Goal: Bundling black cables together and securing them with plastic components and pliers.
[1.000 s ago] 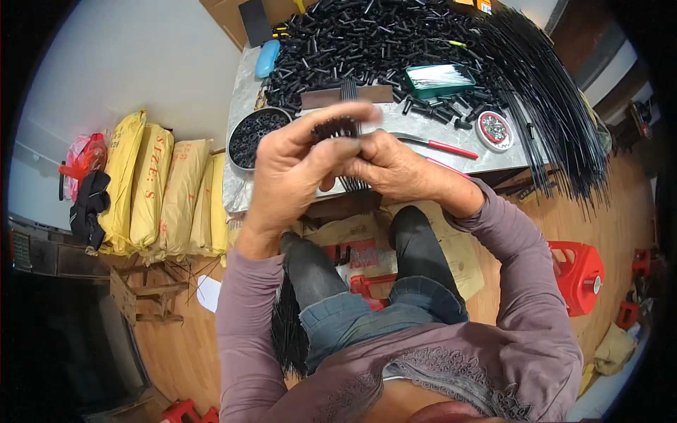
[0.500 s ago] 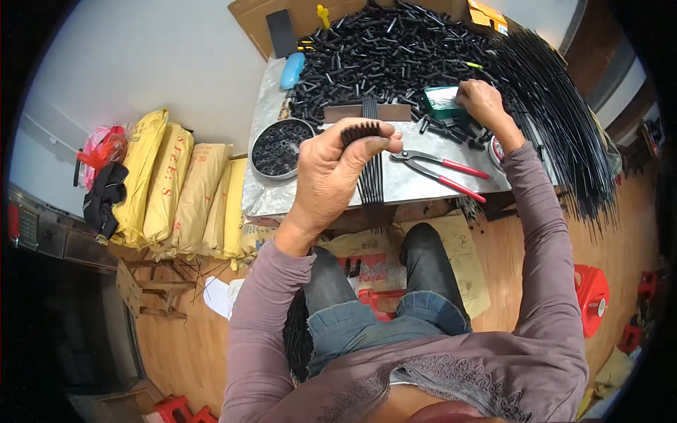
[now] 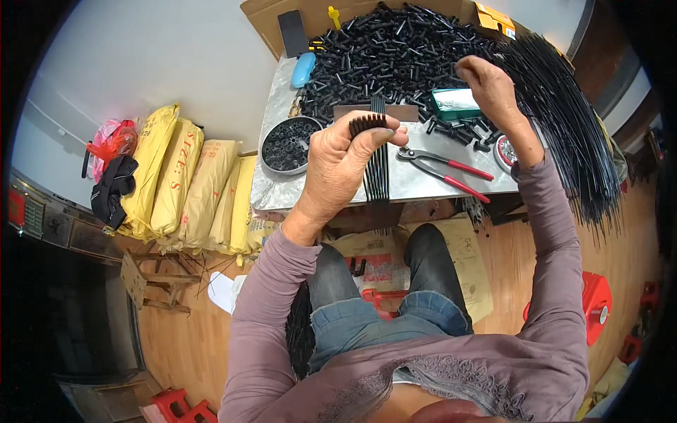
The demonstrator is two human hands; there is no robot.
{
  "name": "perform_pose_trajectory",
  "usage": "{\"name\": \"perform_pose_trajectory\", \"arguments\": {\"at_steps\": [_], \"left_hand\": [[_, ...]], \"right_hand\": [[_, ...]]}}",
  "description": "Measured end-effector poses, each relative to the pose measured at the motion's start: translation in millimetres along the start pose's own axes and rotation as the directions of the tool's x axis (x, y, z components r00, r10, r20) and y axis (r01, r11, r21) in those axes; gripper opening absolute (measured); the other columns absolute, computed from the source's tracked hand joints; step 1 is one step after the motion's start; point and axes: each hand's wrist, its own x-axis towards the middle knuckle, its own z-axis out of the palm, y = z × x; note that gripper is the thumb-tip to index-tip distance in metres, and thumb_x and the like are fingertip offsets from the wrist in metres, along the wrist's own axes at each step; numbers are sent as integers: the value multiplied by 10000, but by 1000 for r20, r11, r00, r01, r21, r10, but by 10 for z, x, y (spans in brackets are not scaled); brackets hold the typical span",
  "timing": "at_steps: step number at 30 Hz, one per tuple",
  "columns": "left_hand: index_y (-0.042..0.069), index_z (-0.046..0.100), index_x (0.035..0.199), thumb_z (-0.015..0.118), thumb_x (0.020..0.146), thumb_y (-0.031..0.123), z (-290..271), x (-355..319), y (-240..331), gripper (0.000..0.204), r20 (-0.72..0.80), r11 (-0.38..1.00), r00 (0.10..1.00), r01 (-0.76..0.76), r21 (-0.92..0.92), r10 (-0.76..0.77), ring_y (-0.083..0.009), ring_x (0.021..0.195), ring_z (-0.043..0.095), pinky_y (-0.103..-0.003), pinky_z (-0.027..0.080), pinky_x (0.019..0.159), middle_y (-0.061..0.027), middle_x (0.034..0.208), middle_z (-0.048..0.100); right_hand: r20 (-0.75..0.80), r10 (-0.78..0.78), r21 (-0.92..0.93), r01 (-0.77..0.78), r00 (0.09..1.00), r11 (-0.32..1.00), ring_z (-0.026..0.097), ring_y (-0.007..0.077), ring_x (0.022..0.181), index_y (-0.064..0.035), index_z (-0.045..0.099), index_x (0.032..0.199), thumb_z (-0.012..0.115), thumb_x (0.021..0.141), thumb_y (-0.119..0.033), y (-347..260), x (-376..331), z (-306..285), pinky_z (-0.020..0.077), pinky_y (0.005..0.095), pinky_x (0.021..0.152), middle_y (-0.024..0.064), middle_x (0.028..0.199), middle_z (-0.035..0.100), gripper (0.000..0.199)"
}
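hands have parted: left hand (image 3: 338, 166) alone pinches the bundle of black rods (image 3: 376, 162) between thumb and curled fingers, while right hand (image 3: 490, 81) has reached out, fingertips closing over the pile of black tubes (image 3: 395, 49) beyond.

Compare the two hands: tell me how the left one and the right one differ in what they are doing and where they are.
The left hand is closed around a bundle of thin black rods, held upright near the table's front edge; the right hand grips no bundle and reaches far back into the pile of short black tubes. The left hand sits close to the body, the right arm is stretched out. Both are bare and come from mauve sleeves.
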Motion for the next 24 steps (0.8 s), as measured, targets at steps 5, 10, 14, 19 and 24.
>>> {"name": "perform_pose_trajectory", "arguments": {"at_steps": [5, 10, 14, 19, 24], "left_hand": [[-27, 619, 1047, 535, 950, 99, 49, 27, -67, 180, 21, 1000, 1000, -12, -25, 13, -215, 942, 666, -347, 499, 906, -132, 938, 700], [-23, 620, 1051, 543, 948, 107, 21, 16, -39, 184, 17, 1000, 1000, 0, -19, 0, -205, 944, 663, -342, 496, 904, -133, 939, 699], [-23, 620, 1048, 544, 949, 113, 45, 22, -18, 185, 14, 1000, 1000, 11, -27, -11, -206, 945, 663, -341, 496, 903, -132, 939, 699], [-24, 619, 1045, 543, 950, 109, 50, 29, -42, 181, 22, 1000, 999, 24, -4, -24, -205, 940, 663, -338, 496, 901, -129, 938, 699], [-22, 619, 1045, 549, 947, 113, 41, 20, -8, 180, 8, 1000, 1000, 27, -14, -27, -190, 939, 659, -319, 497, 886, -120, 925, 699]], "right_hand": [[274, 140, -300, -54, 951, 952, 644, 319, 857, -104, 675, 890, 625, 819, -230, 901, -277, 288, 505, 415, 730, 132, 893, 667, 153], [271, 88, -339, 9, 958, 941, 641, 320, 835, -104, 684, 767, 639, 747, -186, 923, -225, 333, 505, 430, 717, 112, 857, 667, 96], [317, 129, -367, -4, 940, 930, 623, 286, 831, -103, 679, 799, 640, 750, -166, 834, -138, 186, 499, 401, 701, 69, 832, 650, 89], [80, 48, 76, -55, 996, 996, 633, 217, 788, -47, 673, 861, 637, 798, -129, 88, -58, -39, 502, 330, 698, 72, 819, 652, 110], [89, -277, 494, 199, 957, 846, 578, 140, 706, -6, 652, 844, 643, 846, -95, -982, -196, -484, 465, 273, 647, 55, 770, 611, 90]]}}
